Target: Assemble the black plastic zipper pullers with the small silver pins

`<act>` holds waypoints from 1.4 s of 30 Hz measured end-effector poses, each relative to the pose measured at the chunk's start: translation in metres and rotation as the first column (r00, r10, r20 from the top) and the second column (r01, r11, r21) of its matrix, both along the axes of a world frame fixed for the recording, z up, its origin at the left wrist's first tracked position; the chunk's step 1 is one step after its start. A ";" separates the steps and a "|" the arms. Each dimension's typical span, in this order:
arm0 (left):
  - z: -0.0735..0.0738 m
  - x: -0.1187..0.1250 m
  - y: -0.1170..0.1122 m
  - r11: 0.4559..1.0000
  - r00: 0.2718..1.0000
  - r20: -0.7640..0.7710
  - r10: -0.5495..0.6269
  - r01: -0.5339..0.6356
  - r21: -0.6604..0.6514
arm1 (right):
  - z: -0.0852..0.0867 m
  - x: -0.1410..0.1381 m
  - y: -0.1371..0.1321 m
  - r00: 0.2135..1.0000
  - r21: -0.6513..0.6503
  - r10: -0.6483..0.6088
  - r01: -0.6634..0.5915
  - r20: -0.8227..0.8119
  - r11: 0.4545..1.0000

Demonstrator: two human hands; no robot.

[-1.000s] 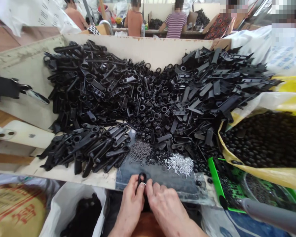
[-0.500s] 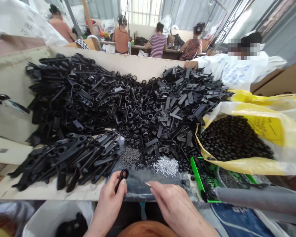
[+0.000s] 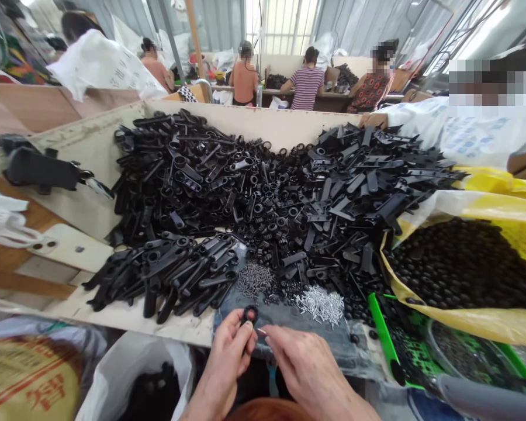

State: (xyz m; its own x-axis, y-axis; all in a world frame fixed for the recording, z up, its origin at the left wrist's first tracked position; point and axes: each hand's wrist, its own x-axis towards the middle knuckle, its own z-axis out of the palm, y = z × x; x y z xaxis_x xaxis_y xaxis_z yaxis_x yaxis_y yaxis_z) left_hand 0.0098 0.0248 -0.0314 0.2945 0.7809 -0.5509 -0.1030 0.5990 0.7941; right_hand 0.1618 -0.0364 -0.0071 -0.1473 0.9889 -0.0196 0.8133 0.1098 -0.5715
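My left hand (image 3: 228,356) is closed on a black plastic part with a ring at its top end (image 3: 249,316), held upright at the near edge of the bench. My right hand (image 3: 302,365) pinches a small silver pin (image 3: 260,332) whose tip points at that part, a short gap away. Just beyond the hands lie a heap of silver pins (image 3: 319,303) and a heap of small dark screws (image 3: 253,276). Behind them spreads a big pile of black plastic arms (image 3: 263,193).
A yellow bag of small black round pieces (image 3: 464,266) sits at the right, a green tray (image 3: 381,333) below it. A grey tube (image 3: 486,397) crosses the lower right. White bags (image 3: 144,374) hang below the bench. Several people work at tables behind.
The hands drew apart half a second ago, then came close again; the pin tip now sits near the black part. The view has shifted.
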 end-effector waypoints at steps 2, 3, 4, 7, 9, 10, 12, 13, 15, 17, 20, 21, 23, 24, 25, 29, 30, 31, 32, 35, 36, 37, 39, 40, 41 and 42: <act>-0.001 -0.002 0.001 0.999 1.000 0.018 -0.008 0.009 -0.040 | -0.001 0.006 0.002 0.995 0.000 -0.038 0.038 -0.094 0.999; -0.002 -0.003 0.001 0.998 0.999 0.033 -0.002 0.004 -0.055 | -0.001 0.013 0.005 0.985 0.016 -0.077 0.080 -0.153 0.997; -0.004 -0.004 0.002 0.998 0.999 0.051 0.011 -0.008 -0.057 | 0.000 0.022 0.009 0.970 0.039 -0.129 0.139 -0.206 0.989; -0.009 -0.006 0.001 0.999 0.994 0.099 0.043 -0.044 0.000 | 0.003 0.058 0.028 0.921 0.130 -0.321 0.354 -0.221 0.926; -0.012 -0.005 0.002 0.999 0.992 0.125 0.019 -0.024 0.045 | 0.006 0.081 0.046 0.907 0.189 -0.421 0.417 -0.021 0.889; -0.012 -0.005 0.002 0.999 0.990 0.138 -0.003 -0.004 0.050 | 0.008 0.089 0.055 0.894 0.202 -0.435 0.410 0.103 0.889; -0.010 -0.005 0.003 0.999 0.984 0.177 -0.029 0.026 0.022 | 0.010 0.098 0.074 0.876 0.196 -0.417 0.377 0.242 0.905; -0.007 -0.005 0.003 0.999 0.979 0.202 -0.031 0.033 -0.009 | 0.011 0.099 0.083 0.874 0.181 -0.398 0.359 0.278 0.916; -0.002 -0.007 0.004 0.997 0.968 0.252 -0.017 0.037 -0.075 | 0.010 0.097 0.098 0.875 0.145 -0.364 0.334 0.321 0.931; 0.004 -0.009 0.004 0.993 0.956 0.292 -0.003 0.038 -0.115 | 0.008 0.094 0.108 0.867 0.112 -0.345 0.327 0.359 0.938; 0.010 -0.011 0.007 0.992 0.951 0.309 0.021 0.018 -0.125 | 0.009 0.095 0.117 0.855 0.091 -0.349 0.341 0.384 0.936; 0.011 -0.011 0.007 0.992 0.952 0.304 0.029 0.009 -0.123 | 0.010 0.096 0.118 0.853 0.095 -0.357 0.348 0.381 0.933; 0.011 -0.011 0.009 0.994 0.958 0.283 0.041 -0.009 -0.112 | 0.015 0.098 0.116 0.848 0.117 -0.378 0.361 0.371 0.925; 0.011 -0.011 0.009 0.994 0.962 0.269 0.048 -0.020 -0.104 | 0.018 0.096 0.112 0.851 0.139 -0.392 0.367 0.348 0.920; 0.011 -0.010 0.009 0.995 0.964 0.257 0.062 -0.039 -0.092 | 0.021 0.093 0.107 0.868 0.161 -0.408 0.376 0.284 0.912; 0.013 -0.003 0.009 0.984 0.942 0.284 0.179 -0.170 -0.057 | 0.017 0.056 0.070 0.829 -0.002 -0.379 0.416 -0.412 0.909; 0.015 -0.001 0.009 0.976 0.925 0.312 0.215 -0.202 -0.076 | 0.012 0.042 0.059 0.742 -0.126 -0.384 0.381 -0.549 0.916; 0.016 0.001 0.009 0.969 0.908 0.338 0.247 -0.226 -0.101 | 0.006 0.028 0.049 0.653 -0.241 -0.411 0.338 -0.636 0.910; 0.018 0.003 0.010 0.962 0.894 0.358 0.271 -0.243 -0.122 | 0.000 0.014 0.040 0.568 -0.319 -0.438 0.302 -0.697 0.898; 0.023 0.010 0.010 0.959 0.885 0.371 0.282 -0.263 -0.102 | -0.017 -0.016 0.024 0.363 -0.443 -0.533 0.306 -0.764 0.843; 0.024 0.011 0.009 0.962 0.890 0.367 0.271 -0.260 -0.078 | -0.019 -0.021 0.022 0.324 -0.461 -0.554 0.322 -0.767 0.827; 0.025 0.013 0.009 0.964 0.894 0.361 0.264 -0.260 -0.062 | -0.021 -0.024 0.021 0.302 -0.469 -0.566 0.337 -0.767 0.816; 0.025 0.015 0.007 0.965 0.902 0.348 0.256 -0.257 -0.046 | -0.021 -0.025 0.021 0.288 -0.460 -0.569 0.366 -0.771 0.809; 0.025 0.016 0.005 0.967 0.906 0.342 0.248 -0.251 -0.036 | -0.020 -0.025 0.022 0.288 -0.450 -0.563 0.375 -0.774 0.810; 0.024 0.016 0.003 0.969 0.911 0.336 0.239 -0.245 -0.026 | -0.020 -0.024 0.022 0.288 -0.444 -0.559 0.379 -0.778 0.812; 0.023 0.016 0.002 0.970 0.914 0.333 0.232 -0.242 -0.014 | -0.021 -0.024 0.022 0.283 -0.441 -0.557 0.381 -0.781 0.812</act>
